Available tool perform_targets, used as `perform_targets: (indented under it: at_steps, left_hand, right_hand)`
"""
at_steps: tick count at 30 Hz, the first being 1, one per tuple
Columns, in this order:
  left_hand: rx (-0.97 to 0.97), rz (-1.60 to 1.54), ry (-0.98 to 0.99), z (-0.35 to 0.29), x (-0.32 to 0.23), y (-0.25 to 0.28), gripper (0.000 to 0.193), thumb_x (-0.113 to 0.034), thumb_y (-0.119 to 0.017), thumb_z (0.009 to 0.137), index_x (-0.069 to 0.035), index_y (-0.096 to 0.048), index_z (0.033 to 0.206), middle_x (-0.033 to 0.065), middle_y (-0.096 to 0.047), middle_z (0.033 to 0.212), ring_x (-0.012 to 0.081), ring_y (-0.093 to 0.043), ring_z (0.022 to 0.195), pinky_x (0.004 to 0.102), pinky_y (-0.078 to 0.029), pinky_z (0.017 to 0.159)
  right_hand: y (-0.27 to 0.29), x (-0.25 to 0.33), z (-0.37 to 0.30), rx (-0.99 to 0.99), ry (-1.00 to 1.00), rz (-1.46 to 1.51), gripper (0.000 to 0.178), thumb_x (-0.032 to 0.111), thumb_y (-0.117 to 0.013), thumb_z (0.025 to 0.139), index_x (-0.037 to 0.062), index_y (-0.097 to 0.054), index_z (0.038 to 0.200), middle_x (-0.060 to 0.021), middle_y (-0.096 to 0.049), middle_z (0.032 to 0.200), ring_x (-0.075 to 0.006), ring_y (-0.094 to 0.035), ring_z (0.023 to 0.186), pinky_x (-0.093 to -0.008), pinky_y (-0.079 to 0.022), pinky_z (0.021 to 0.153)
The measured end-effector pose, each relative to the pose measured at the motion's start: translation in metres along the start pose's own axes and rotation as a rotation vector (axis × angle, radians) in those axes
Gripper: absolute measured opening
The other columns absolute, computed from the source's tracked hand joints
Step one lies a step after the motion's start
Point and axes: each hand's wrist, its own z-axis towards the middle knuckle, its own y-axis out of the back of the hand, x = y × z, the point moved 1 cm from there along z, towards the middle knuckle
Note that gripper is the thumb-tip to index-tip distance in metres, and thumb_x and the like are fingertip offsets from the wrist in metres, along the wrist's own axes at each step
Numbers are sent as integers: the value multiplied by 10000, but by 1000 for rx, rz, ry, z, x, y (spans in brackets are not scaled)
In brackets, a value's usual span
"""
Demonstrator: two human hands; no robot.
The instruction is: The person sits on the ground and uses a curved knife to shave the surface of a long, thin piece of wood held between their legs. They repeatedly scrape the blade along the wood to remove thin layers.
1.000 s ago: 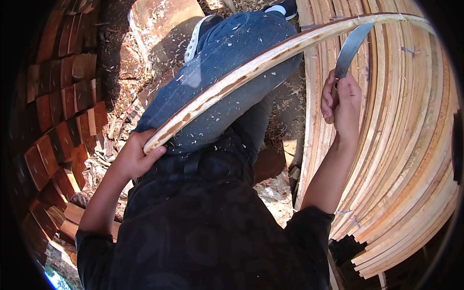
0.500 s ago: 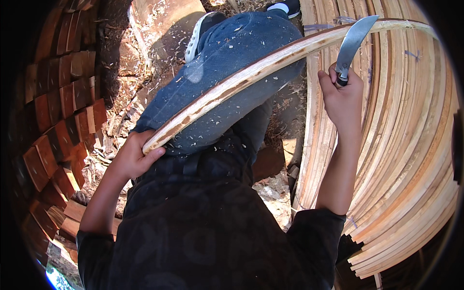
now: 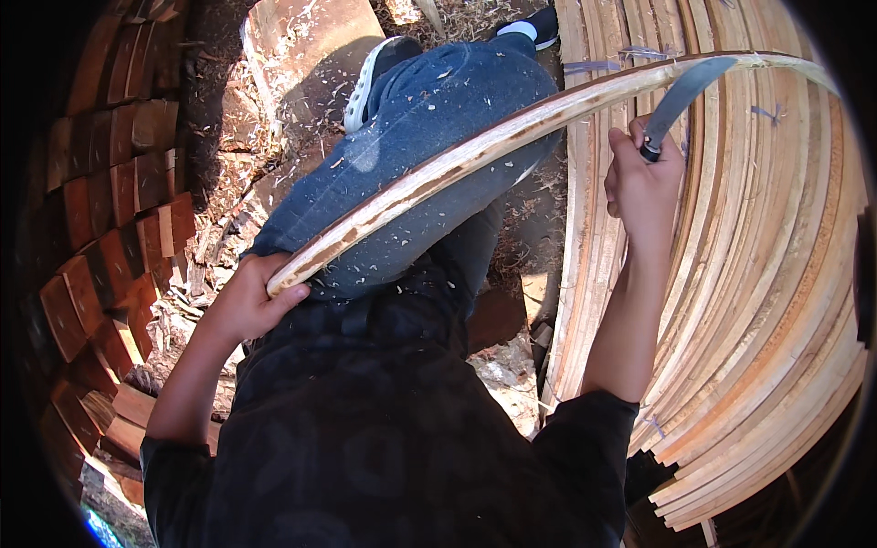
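A long, pale wooden strip [image 3: 438, 171] with patches of brown bark lies across my blue-trousered thigh and reaches over the stacked strips at the right. My left hand [image 3: 249, 294] is closed round its near end, thumb on top. In my right hand [image 3: 647, 173] is the dark handle of a knife with a broad, curved steel blade [image 3: 681, 99]. The blade's tip overlaps the strip's far part; whether it touches the wood I cannot tell. Small wood shavings are scattered over my trousers [image 3: 402, 119].
Long sawn wooden strips [image 3: 731, 301] lie side by side in a large stack on the right, with bits of purplish tie [image 3: 592, 67] on them. Reddish-brown wood blocks [image 3: 110, 256] are piled on the left. Shavings litter the ground [image 3: 219, 173] around a flat board [image 3: 315, 55].
My right hand has turned the knife, so its blade leans farther right and lower toward the strip. The left hand keeps its hold, and the view has shifted slightly.
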Motion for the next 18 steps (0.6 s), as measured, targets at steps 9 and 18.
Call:
perform_targets:
  at_steps: [9,18]
  left_hand:
    - [13,9,13,0,1,1,345,-288,-630,847,52,-605,905,141,-564,655,198,-543,605,350,-446,601]
    - [-15,19,22,-1,-3,-2,340,-285,-638,850,50,-605,898,123,-568,652,183,-529,610,339,-446,605]
  right_hand:
    - [11,-1,-3,142,-130,77,114,-9,-557,815,-33,-542,925,-176,-573,693,-243,-585,574,-341,-450,567]
    - [8,-3,-5,35,-185,252,219,-2,-557,804,-49,-520,1015,-241,-609,760,-366,-610,643,-355,-478,617]
